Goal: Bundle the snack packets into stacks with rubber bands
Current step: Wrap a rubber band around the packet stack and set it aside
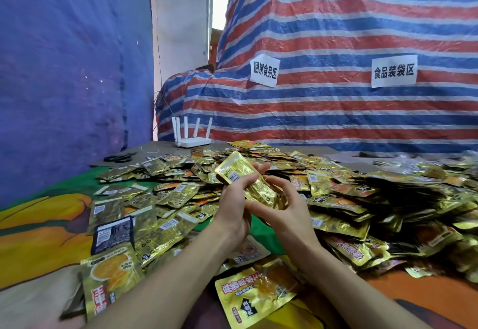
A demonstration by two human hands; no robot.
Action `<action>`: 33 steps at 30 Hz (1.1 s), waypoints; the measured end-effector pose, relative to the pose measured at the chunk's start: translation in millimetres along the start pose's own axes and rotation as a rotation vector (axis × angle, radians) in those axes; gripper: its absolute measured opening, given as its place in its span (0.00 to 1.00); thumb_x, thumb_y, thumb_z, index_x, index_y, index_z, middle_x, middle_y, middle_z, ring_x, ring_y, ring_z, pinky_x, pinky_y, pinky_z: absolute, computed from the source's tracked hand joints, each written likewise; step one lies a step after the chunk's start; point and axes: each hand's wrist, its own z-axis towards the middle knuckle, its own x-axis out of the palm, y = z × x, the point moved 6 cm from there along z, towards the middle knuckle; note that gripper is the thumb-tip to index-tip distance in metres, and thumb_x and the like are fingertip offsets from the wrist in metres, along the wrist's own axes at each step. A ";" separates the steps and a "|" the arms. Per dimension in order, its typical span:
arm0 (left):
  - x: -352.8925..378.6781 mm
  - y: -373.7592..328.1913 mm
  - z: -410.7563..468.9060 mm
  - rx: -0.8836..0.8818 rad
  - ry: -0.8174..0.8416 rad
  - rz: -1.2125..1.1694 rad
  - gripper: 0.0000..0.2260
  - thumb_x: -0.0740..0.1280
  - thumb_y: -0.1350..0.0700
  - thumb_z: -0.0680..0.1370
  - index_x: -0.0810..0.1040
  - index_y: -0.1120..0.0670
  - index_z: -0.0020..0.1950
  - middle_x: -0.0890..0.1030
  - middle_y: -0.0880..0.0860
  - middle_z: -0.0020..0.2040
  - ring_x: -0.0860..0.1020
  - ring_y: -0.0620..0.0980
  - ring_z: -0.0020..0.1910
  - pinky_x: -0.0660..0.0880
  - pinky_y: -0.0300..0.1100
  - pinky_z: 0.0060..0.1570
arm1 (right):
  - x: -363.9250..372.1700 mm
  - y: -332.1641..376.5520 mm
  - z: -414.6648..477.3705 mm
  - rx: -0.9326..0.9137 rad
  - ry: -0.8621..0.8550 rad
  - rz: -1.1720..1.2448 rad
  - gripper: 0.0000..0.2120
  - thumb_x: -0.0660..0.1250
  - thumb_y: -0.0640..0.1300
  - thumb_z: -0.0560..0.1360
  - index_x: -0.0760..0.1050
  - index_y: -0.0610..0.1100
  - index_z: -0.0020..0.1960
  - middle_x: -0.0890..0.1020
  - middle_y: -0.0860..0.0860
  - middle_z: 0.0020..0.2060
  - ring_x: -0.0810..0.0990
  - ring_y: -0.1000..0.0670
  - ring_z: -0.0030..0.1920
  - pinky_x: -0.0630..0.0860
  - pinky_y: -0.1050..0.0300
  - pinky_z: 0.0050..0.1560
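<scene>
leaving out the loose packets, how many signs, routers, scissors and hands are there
paper signs: 2
router: 1
scissors: 1
hands: 2, left hand and right hand, both gripping gold packets
total: 6

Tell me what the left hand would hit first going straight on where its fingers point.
Past the held packets, the left hand would probably meet the heap of loose packets just behind; depth is hard to judge.
</scene>
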 end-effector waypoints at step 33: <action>-5.0 -0.8 -3.1 0.070 -0.055 0.403 0.14 0.65 0.50 0.79 0.80 0.58 0.58 0.83 0.55 0.51 0.81 0.51 0.47 0.76 0.49 0.50 | -112.2 78.0 66.3 -0.077 -0.106 -1.050 0.07 0.70 0.46 0.77 0.74 0.50 0.53 0.78 0.49 0.41 0.79 0.45 0.42 0.78 0.50 0.41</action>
